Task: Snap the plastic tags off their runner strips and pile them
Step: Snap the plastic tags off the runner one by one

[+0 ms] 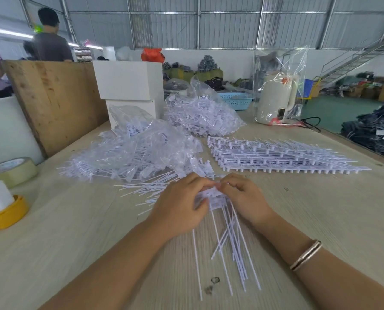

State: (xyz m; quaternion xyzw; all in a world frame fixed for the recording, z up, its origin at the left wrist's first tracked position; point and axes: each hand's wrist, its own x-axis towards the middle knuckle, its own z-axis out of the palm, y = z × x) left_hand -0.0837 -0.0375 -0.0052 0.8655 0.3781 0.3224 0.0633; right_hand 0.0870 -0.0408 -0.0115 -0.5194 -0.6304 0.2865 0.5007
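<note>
My left hand (182, 204) and my right hand (242, 195) meet at the middle of the table, both closed on one white runner strip of tags (211, 194). Its long thin tails (231, 247) hang toward me between my wrists. A loose pile of snapped-off tags (146, 186) lies just left of my left hand. To the right, a neat stack of whole runner strips (280, 155) rests on the table.
Clear bags stuffed with tags lie behind (142, 142) and further back (200, 113). White boxes (128, 83), a bagged kettle (276, 97), a tape roll (12, 168) and a yellow holder (5, 215) ring the wooden table (320, 215). People stand at far left.
</note>
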